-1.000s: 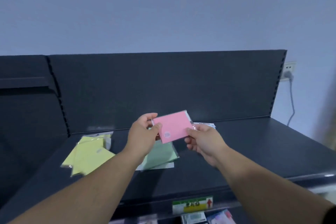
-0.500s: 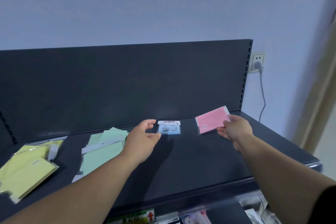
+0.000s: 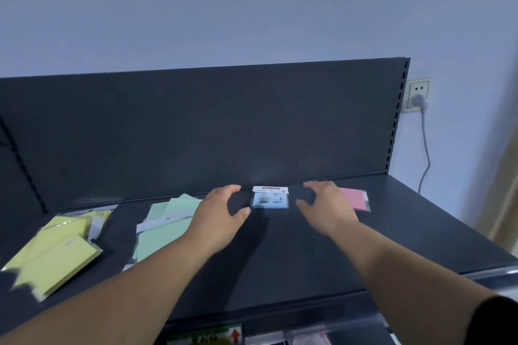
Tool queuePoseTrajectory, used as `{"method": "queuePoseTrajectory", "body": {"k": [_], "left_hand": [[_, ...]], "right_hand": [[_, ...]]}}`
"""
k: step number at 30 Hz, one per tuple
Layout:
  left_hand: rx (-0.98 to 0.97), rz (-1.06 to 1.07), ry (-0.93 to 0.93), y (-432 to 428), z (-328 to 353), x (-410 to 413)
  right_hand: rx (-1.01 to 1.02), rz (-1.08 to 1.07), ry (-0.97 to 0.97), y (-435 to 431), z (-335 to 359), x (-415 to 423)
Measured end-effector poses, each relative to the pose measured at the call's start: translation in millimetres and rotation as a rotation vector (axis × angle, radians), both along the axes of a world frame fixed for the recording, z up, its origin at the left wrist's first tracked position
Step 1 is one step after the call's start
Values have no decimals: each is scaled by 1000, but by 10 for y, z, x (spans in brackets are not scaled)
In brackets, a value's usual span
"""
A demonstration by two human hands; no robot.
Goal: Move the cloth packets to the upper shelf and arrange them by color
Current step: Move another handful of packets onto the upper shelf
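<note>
On the dark upper shelf (image 3: 294, 255) lie cloth packets sorted by colour: yellow packets (image 3: 56, 246) at the left, green packets (image 3: 165, 221) beside them, one blue packet (image 3: 270, 199) near the back panel, and a pink packet (image 3: 354, 198) to the right. My left hand (image 3: 221, 213) hovers just left of the blue packet, fingers spread and holding nothing. My right hand (image 3: 326, 204) hovers between the blue and pink packets, fingers loosely spread, partly covering the pink packet's left edge.
A dark back panel (image 3: 213, 126) rises behind the shelf. A wall socket with a plugged cable (image 3: 417, 98) is at the right. Below the shelf's front edge, a green label (image 3: 207, 336) and more packets on a lower shelf (image 3: 305, 340) show.
The right hand set the pink packet down at the right of the shelf and let go, then drew back left. The left hand released the packet earlier and moved toward the blue packet.
</note>
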State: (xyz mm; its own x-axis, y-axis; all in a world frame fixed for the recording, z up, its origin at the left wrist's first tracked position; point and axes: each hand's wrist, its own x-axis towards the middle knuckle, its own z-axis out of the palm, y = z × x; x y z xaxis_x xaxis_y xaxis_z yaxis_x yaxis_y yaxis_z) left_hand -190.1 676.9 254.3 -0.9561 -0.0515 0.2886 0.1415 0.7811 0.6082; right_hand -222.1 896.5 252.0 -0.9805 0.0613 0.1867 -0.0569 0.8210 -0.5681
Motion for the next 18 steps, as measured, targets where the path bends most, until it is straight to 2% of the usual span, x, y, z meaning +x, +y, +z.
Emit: {"method": "queuePoseTrajectory", "body": {"k": [7,18], "left_hand": [[-342,167,18,-585,35,284],[-335,421,-3,-2389,71,1622]], "right_hand": [[188,226,-17,-815,63,322],[249,528,103,-2818,179,1224]]}}
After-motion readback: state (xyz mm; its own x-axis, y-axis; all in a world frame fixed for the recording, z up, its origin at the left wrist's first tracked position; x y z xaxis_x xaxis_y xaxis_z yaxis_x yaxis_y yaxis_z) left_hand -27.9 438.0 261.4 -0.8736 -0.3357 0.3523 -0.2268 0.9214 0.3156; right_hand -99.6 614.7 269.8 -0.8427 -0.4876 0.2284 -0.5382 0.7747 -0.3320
